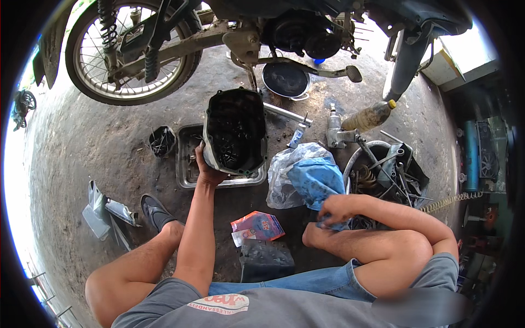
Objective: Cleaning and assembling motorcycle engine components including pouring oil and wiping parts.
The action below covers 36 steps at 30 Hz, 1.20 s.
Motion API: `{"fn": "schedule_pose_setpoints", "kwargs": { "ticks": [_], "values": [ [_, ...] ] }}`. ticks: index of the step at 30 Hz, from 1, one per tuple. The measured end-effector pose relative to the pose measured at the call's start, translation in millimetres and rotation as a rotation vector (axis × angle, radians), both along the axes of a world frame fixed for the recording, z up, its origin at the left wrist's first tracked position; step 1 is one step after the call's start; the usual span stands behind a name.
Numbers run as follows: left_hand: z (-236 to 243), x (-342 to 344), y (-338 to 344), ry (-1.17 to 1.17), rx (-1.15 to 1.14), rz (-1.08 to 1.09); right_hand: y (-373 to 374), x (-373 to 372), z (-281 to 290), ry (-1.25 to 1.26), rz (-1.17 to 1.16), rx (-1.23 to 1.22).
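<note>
My left hand (209, 170) grips the lower left edge of an engine side cover (236, 128). The cover's dark, oily inside faces up, and its rim has bolt holes. Beneath it is a rectangular metal tray (187, 177), partly hidden by the cover. At my right foot, my right hand (336, 209) is closed on a stained blue cloth (316, 177). The cloth spreads over a clear plastic bag (278, 177) on the floor.
A motorcycle (219, 44) stands ahead, above a dark round basin (285, 79). To the right are a tool-filled bucket (353, 158), an impact wrench (340, 134) and a yellow-capped bottle (369, 116). A small bolt container (162, 141) sits left; a red packet (258, 227) lies between my legs.
</note>
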<state>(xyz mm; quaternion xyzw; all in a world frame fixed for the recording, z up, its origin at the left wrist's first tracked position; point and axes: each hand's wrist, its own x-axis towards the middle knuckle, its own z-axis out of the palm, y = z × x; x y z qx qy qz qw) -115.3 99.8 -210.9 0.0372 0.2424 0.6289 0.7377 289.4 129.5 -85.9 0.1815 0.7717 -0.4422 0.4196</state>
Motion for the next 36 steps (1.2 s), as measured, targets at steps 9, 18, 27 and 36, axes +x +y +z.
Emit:
{"fn": "schedule_pose_setpoints", "kwargs": {
  "ticks": [9,18,27,36],
  "values": [
    [-19.2,95.2,12.5,-0.059,-0.049,-0.038,43.0,-52.3,-6.0,0.264,-1.422,-0.542],
    [-24.5,150.4,-3.0,-0.23,-0.104,-0.102,14.1,-44.0,-27.8,0.263,-1.92,-0.746],
    [13.9,183.0,15.0,-0.011,-0.007,-0.055,44.5,8.9,-46.1,0.279,-1.906,-0.702],
    [109.5,234.1,14.2,0.755,0.037,0.149,67.1,60.4,-51.8,0.311,-1.749,-0.844]
  ]
}}
